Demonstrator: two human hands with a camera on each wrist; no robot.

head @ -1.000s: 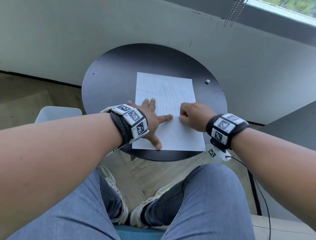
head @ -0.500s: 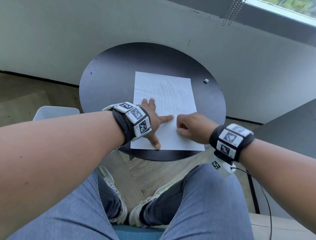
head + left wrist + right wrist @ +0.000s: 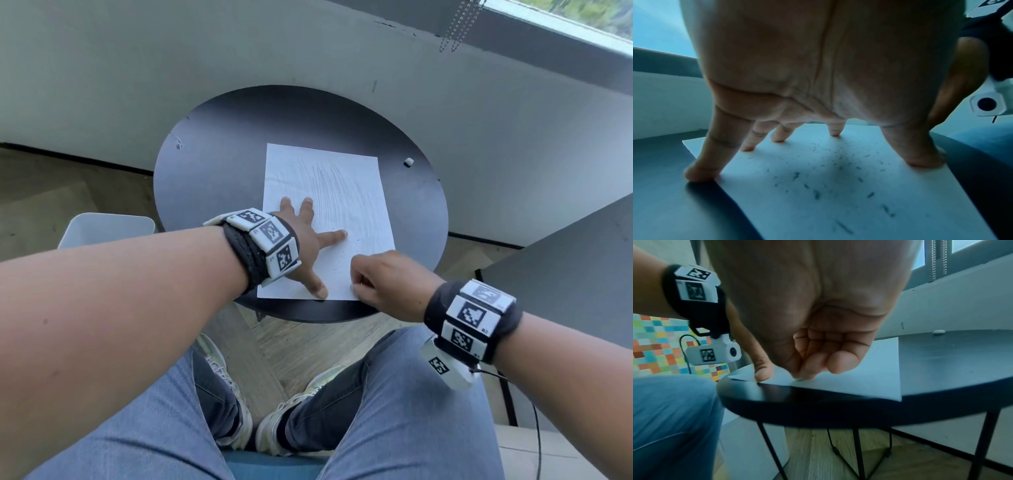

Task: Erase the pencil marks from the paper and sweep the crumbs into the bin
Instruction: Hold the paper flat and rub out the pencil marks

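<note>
A white paper lies on the round black table, with faint pencil strokes across its far half. Dark eraser crumbs are scattered over its near half. My left hand is spread flat, its fingertips pressing the paper's left side. My right hand is curled into a fist at the paper's near right corner; its curled fingers touch the sheet by the table edge and hold nothing I can see. A small white eraser lies on the table at the far right.
A white bin stands on the wooden floor left of the table. A grey wall runs behind the table, and a dark surface sits to the right. My knees are just below the table's near edge.
My right fist has slid down the paper toward its near edge. The left hand has stayed spread on the sheet.
</note>
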